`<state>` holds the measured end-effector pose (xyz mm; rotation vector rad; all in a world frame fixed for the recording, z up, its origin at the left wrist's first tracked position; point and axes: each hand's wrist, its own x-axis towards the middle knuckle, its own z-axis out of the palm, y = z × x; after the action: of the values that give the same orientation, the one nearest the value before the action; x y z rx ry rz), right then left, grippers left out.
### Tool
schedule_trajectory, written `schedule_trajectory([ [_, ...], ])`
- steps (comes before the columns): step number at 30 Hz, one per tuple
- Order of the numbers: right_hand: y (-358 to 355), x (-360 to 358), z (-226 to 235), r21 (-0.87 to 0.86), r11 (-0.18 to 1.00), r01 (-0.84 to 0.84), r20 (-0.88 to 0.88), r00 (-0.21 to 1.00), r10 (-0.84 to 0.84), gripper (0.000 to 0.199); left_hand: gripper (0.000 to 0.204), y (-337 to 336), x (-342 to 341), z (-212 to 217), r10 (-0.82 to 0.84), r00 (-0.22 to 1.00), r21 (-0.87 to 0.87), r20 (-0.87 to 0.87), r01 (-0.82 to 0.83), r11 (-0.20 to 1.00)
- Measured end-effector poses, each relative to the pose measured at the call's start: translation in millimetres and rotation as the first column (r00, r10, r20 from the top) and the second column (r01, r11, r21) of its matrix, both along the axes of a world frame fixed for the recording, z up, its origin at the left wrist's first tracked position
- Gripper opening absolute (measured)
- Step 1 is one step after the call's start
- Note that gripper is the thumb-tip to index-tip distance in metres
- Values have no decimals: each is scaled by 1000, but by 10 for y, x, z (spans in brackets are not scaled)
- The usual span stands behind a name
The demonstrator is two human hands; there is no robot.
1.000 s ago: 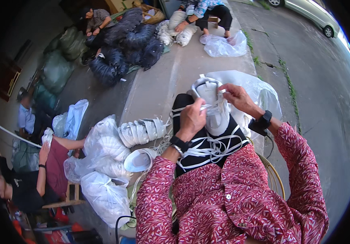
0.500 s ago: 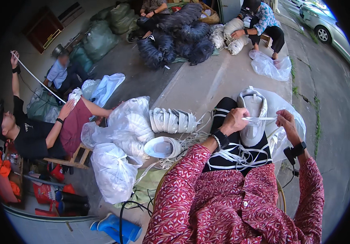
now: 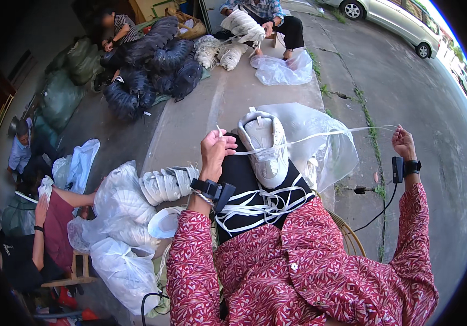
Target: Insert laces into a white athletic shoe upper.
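A white sneaker [image 3: 270, 169] rests on the black cloth over my lap, toe toward me. One long white shoelace [image 3: 320, 133] crosses its tongue area; whether it passes through eyelets I cannot tell. Beside the shoe's left side, my left hand [image 3: 218, 151] pinches the lace, with a short tip standing up from the fingers. My right hand [image 3: 403, 142] is stretched far out to the right, fingers closed on the lace's other end. A tangle of loose white laces [image 3: 263, 209] lies on my lap just below the toe.
Stacked white shoe uppers [image 3: 168, 185], a loose white shoe [image 3: 164, 223] and filled plastic bags [image 3: 123, 271] stand at my left. Clear plastic sheeting [image 3: 312, 136] lies beyond the sneaker. Several people sit around bundles of dark shoe parts [image 3: 152, 54]. A parked car [image 3: 391, 24] is at the far right.
My hands have moved apart from close over the shoe: the right one went far out rightward, drawing the lace long. My view has turned right, shifting the surroundings leftward.
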<state>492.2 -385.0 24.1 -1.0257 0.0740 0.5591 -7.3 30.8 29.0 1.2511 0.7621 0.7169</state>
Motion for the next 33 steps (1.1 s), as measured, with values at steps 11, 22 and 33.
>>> schedule_trajectory([
  [11,-2241,63,-1540,-429,796,427,83,896,-436,11,22,-352,110,-83,-159,834,277,-529,346,896],
  [22,-2588,-138,-2599,-218,790,573,-222,759,-612,5,21,-405,38,-36,-158,759,264,-632,402,877],
  [33,-1247,-216,-2297,-156,952,265,-148,946,-288,11,21,-413,143,-7,-103,695,260,-712,397,880],
])
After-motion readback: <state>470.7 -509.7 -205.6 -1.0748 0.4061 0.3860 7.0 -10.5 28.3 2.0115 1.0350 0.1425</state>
